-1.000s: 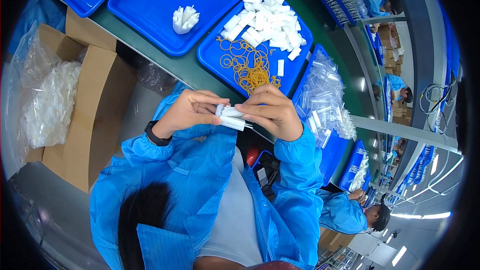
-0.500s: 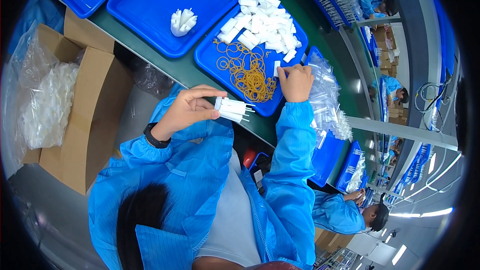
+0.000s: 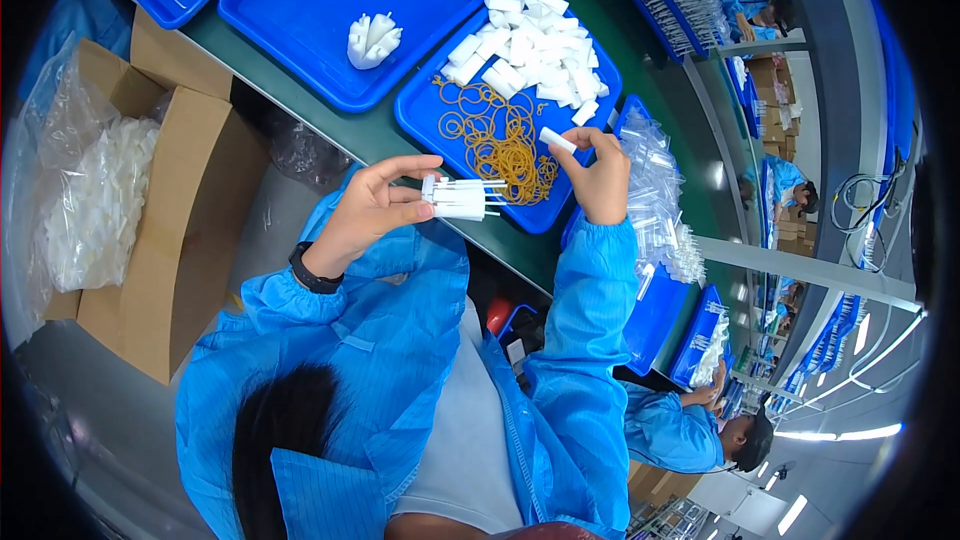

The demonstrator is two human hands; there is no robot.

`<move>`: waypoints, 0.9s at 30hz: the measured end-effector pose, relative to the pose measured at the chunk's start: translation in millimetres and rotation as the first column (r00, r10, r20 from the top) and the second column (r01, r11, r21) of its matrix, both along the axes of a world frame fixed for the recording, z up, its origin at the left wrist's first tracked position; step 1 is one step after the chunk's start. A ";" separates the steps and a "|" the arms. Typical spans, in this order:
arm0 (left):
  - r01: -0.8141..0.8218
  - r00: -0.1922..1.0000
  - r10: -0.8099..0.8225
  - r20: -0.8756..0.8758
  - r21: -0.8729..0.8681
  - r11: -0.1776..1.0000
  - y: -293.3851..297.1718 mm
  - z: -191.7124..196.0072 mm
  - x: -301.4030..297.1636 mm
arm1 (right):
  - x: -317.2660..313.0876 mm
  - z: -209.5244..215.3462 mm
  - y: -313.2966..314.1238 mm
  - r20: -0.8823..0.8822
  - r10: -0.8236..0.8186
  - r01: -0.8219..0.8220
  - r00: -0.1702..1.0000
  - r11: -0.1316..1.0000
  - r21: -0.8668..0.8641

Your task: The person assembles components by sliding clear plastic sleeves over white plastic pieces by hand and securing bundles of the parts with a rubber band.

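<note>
Your two hands hold white plastic parts up over the near edge of the counter.

Your left hand is closed around a small bundle of white plastic pieces, thumb and fingers pinching one end while thin prongs stick out to the right. Your right hand pinches a single white piece between thumb and fingertips, just right of the bundle and apart from it. Both sit above the near blue tray, which carries a heap of loose white pieces and a tangle of yellow rubber bands. The bundle looks unbound, so I judge a slack pinch could let pieces fan out or drop off the counter; the prongs look slender and could bend if squeezed.
</note>
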State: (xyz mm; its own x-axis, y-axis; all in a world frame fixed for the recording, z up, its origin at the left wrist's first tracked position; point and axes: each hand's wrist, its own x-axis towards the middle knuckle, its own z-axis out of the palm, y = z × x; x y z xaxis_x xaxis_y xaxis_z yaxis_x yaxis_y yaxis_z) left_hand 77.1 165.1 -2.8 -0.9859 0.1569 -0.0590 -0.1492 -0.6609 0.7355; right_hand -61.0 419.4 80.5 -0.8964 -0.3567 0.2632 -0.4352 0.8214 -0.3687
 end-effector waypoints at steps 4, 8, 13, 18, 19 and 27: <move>0.009 1.000 -0.009 -0.014 0.033 0.999 0.2 -4.5 -0.7 | 18.4 17.7 -11.0 0.087 0.034 -0.024 0.996 0.994 -0.108; 0.002 1.000 -0.001 -0.023 0.032 0.999 3.2 -4.8 -0.7 | 22.8 8.6 -13.2 0.175 0.020 0.016 0.984 0.980 -0.198; 0.034 0.999 -0.033 -0.018 0.034 0.999 1.4 -1.8 -1.4 | 18.9 -8.4 -8.1 0.271 0.044 0.047 0.962 0.945 -0.323; 0.028 1.000 -0.028 0.012 0.016 0.999 0.8 -1.1 -1.1 | 18.4 -10.8 -4.3 0.335 0.113 -0.033 0.935 0.971 -0.237; 0.027 1.000 -0.028 0.011 0.010 1.000 1.1 -0.8 -0.8 | 19.2 -9.6 -4.1 0.325 0.135 -0.070 0.936 0.976 -0.207; 0.013 1.000 -0.013 -0.005 0.023 1.000 3.8 -4.2 -0.1 | 14.1 -18.7 -7.4 0.164 0.161 -0.136 0.973 0.978 -0.157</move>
